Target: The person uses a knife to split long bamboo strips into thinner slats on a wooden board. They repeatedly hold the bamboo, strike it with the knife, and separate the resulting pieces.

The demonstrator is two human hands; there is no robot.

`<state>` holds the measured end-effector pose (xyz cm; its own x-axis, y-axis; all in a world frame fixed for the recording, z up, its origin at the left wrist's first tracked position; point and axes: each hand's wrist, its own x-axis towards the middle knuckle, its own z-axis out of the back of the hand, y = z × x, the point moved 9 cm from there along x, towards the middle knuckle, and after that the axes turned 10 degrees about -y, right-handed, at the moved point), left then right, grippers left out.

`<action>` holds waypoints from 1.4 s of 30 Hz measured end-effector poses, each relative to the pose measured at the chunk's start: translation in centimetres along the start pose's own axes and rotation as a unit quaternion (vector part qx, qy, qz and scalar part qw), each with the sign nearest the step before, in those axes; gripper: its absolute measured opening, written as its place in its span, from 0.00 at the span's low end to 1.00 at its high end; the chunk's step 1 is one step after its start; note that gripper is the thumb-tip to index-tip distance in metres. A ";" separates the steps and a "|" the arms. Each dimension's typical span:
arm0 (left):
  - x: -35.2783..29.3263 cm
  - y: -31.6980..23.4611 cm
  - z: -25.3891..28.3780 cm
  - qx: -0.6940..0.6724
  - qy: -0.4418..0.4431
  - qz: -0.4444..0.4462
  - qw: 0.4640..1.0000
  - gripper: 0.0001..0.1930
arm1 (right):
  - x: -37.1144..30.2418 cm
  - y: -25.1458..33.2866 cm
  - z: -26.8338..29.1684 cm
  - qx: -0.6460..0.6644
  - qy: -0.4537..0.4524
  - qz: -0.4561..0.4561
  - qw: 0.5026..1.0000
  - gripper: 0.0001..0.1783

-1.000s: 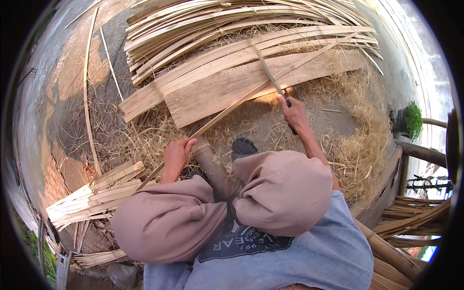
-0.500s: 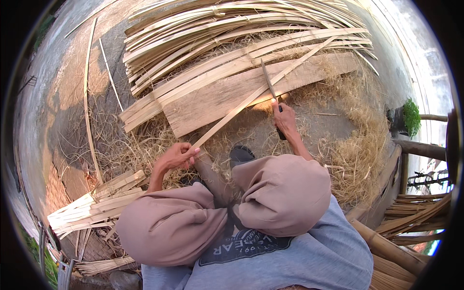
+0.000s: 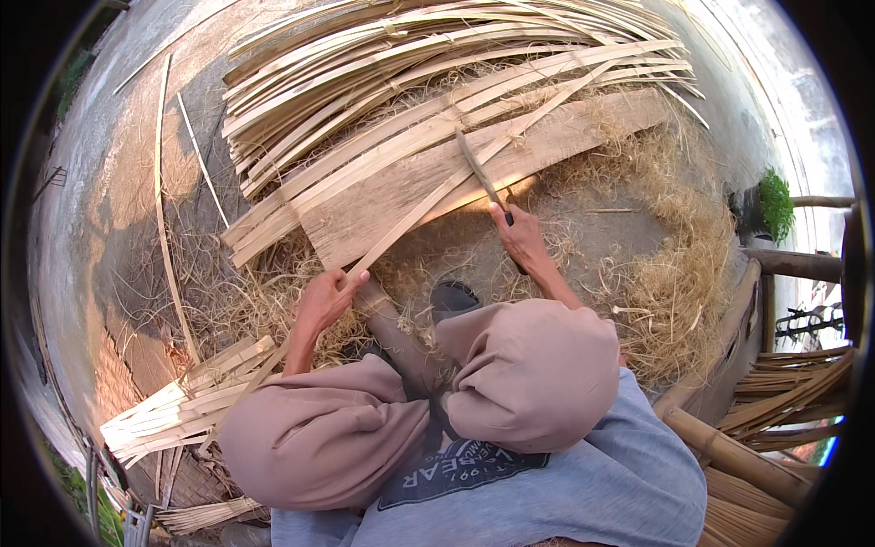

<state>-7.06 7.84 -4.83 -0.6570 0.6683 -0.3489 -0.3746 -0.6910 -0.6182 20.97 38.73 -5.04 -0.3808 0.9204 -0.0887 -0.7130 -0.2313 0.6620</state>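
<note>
Knife (image 3: 478, 169) raised higher, right hand (image 3: 519, 239) gripping, left hand (image 3: 325, 301) holding bamboo strip (image 3: 437, 196)

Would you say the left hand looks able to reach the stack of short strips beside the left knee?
Probably yes: the stack of short strips lies uncovered near the left hand, though that hand now grips the long strip.

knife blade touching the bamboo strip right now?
Yes. The right hand holds the knife with its blade laid across the strip, which the left hand grips at its near end.
</note>
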 end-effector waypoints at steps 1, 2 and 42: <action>-0.7 0.0 0.5 0.013 -0.020 0.025 0.999 0.34 | -2.4 2.0 -1.3 -0.018 0.024 0.087 0.996 0.36; -0.6 -0.6 0.5 0.021 -0.033 0.038 0.999 0.34 | -4.5 3.1 -1.8 -0.045 0.037 0.170 0.984 0.35; -4.7 -2.0 -1.8 0.149 -0.171 -0.132 0.965 0.22 | -5.2 5.1 -0.5 -0.056 0.126 0.123 0.983 0.36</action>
<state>-2.04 6.57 -3.16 -0.6708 0.7376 0.0778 -0.6969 -0.5909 -0.4064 19.05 32.59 -1.61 -0.6729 0.7286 -0.1278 -0.6366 -0.4824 0.6017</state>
